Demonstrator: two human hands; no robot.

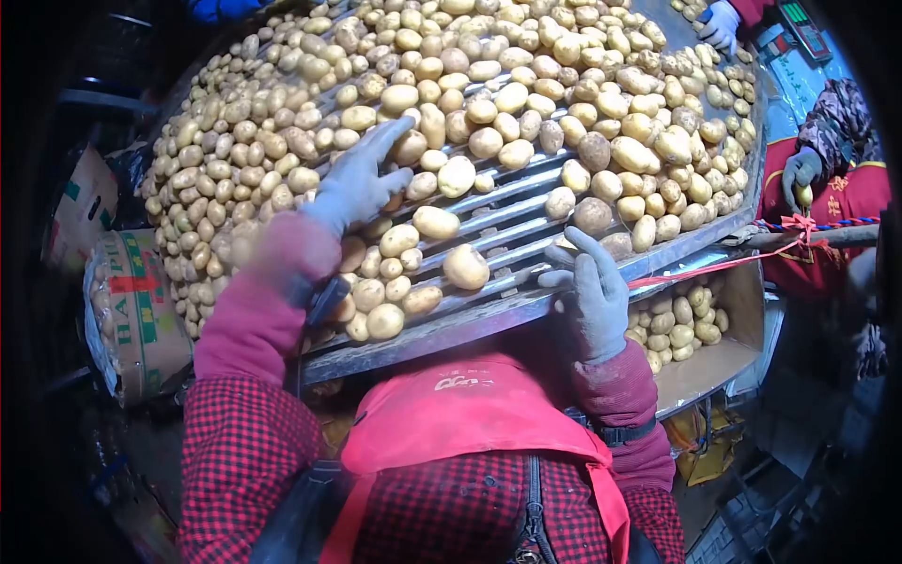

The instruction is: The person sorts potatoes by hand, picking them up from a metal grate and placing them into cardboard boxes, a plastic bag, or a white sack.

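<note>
My left hand (pixel 362 183), in a grey glove, lies over the potatoes at the left of the slatted metal table (pixel 512 211). Its fingers are stretched and apart, and a potato (pixel 409 148) lies beside the fingertips. Near the table's front edge, my right hand (pixel 597 296), also gloved, is raised with its fingers apart. No potato shows clearly in its grasp. Between the hands, a large potato (pixel 466 267) and a paler one (pixel 436 223) rest on the bare slats. A dense heap of potatoes (pixel 648 94) covers the back and both sides.
Below the front edge, at right, a cardboard box (pixel 742 305) holds potatoes. A printed carton (pixel 141 320) stands at left. At right, a co-worker's gloved hand (pixel 801 179) holds a potato near a pole with red ties (pixel 799 226). Another gloved hand (pixel 721 26) is at the far right.
</note>
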